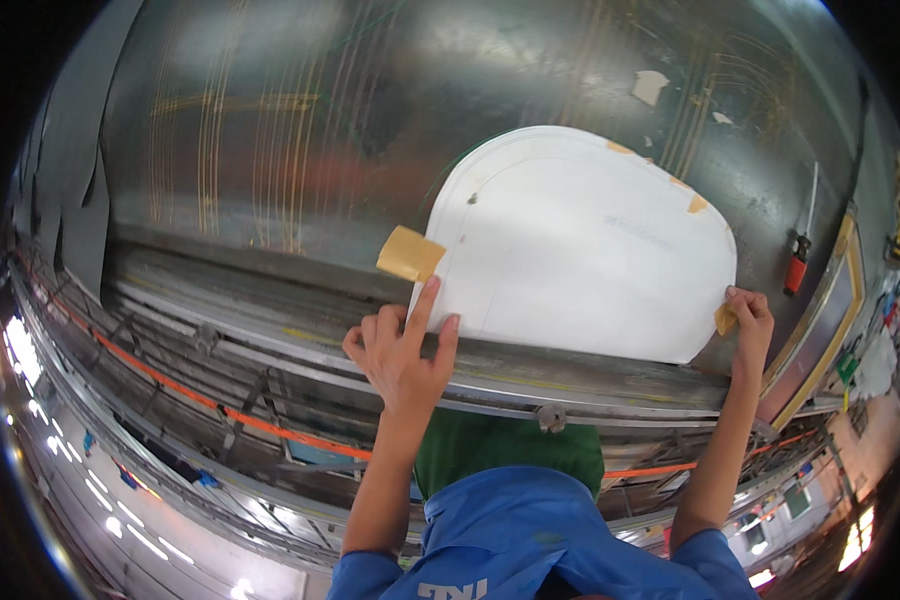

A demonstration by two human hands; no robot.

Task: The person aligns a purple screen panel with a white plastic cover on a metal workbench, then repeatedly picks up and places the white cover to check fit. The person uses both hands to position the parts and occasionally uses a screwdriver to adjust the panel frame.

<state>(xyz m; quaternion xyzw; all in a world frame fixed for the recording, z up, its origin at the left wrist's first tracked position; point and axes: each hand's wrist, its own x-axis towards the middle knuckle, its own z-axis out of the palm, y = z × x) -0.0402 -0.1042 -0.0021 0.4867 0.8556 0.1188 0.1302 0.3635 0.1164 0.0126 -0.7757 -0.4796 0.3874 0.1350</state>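
Note:
A large white sheet (580, 250) with a rounded outline lies flat on the dark, glossy table, its straight edge along the near side. My left hand (402, 345) rests at the sheet's left edge, fingers spread, the index fingertip touching just below a piece of tan tape (411, 254) that sticks out over the edge. At the sheet's right corner, my right hand (752, 315) pinches another small piece of tan tape (726, 319) between thumb and fingers. Several tan tape bits (697, 204) sit along the sheet's upper right edge.
Right of the sheet lies a screwdriver (797, 266) with a red and black handle. A framed panel (815, 318) leans at the table's right end. White scraps (650, 87) lie on the far surface. Grey sheeting (75, 180) hangs at the left. A metal rail (270, 325) borders the near edge.

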